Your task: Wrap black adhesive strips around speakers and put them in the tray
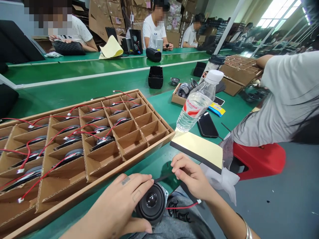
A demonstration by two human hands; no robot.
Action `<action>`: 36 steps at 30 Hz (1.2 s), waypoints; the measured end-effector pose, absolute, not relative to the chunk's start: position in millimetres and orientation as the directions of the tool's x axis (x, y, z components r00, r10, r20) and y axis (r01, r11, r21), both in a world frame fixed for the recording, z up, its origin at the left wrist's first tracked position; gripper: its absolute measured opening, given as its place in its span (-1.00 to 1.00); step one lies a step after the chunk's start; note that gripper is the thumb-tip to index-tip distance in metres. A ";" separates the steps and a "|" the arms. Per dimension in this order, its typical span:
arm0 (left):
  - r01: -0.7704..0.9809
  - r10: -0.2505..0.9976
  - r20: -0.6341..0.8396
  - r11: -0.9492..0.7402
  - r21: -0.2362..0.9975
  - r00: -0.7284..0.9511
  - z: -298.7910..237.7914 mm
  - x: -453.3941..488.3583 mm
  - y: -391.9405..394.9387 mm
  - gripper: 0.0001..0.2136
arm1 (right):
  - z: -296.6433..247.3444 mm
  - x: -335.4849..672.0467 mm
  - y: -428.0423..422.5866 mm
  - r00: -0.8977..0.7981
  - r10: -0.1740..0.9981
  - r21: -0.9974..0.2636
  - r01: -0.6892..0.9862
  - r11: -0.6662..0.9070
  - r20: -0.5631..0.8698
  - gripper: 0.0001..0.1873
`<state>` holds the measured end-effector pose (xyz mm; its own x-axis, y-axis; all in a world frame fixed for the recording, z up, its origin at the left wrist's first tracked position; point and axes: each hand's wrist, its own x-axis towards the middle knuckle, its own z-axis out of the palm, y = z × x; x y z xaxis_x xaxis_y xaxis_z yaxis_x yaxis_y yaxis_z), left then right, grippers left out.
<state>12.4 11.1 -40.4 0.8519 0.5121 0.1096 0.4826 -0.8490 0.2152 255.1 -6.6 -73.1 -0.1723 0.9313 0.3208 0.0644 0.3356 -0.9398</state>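
Left hand: our left hand (117, 202) is closed around the rim of the speaker, with the fingers curled over its top and the thumb under it.
Right hand: our right hand (191, 176) is pinched on a thin dark strip (163, 178), whose far end reaches our left hand; we cannot tell what the strip is.
Speaker: the speaker (152, 205) is held in front of us, cone up and tilted, over our grey trousers (183, 219) and beside the bench edge. A red-and-black lead (180, 207) runs from it to a white connector (198, 201).
Done: our cardboard tray (107, 174) holds many speakers (71, 157), set tilted in cells across its left and middle, with red leads trailing over the dividers.
Left: the cells at the tray's right end (153, 131) show no speaker, and more speakers sit in a small box (183, 91) farther along the green bench (161, 111).
Rest: just past the tray lie a cream-backed black pad (196, 149), a water bottle (196, 106) and a phone (208, 125). A co-worker (281, 99) sits on a red stool (259, 161) to our right, and others work across the bench.
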 end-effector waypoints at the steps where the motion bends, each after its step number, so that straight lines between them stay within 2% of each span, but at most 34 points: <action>1: 0.495 0.520 0.144 -0.851 0.174 0.842 -41.0 13.9 7.2 -0.24 | -73.1 255.3 -6.4 -0.188 0.928 -0.936 0.081 0.341 0.322 -0.86; 5: 0.555 0.558 0.205 -0.828 0.077 0.804 -41.3 19.4 -3.2 -0.24 | -72.8 260.1 -11.3 -0.236 0.927 -0.929 0.160 0.334 0.292 -0.85; 16: 0.644 0.655 0.219 -0.754 0.127 0.724 -43.2 30.0 -11.1 -0.28 | -73.8 260.6 -27.1 -0.297 0.897 -0.873 0.268 0.407 0.328 -0.86; 23: 0.603 0.603 0.207 -0.795 0.067 0.771 -41.1 26.5 -11.3 -0.38 | -74.2 259.2 -33.8 -0.294 0.893 -0.871 0.260 0.417 0.340 -0.86; 29: 0.526 0.493 0.256 -0.846 -0.081 0.832 -40.6 25.9 -10.0 -0.38 | -54.2 246.2 -16.3 -0.256 0.862 -0.837 0.235 0.494 0.437 -0.86; 36: 0.522 0.474 0.340 -0.851 -0.061 0.812 -43.0 22.6 -6.9 -0.51 | -53.0 247.1 -12.3 -0.247 0.870 -0.849 0.223 0.479 0.426 -0.87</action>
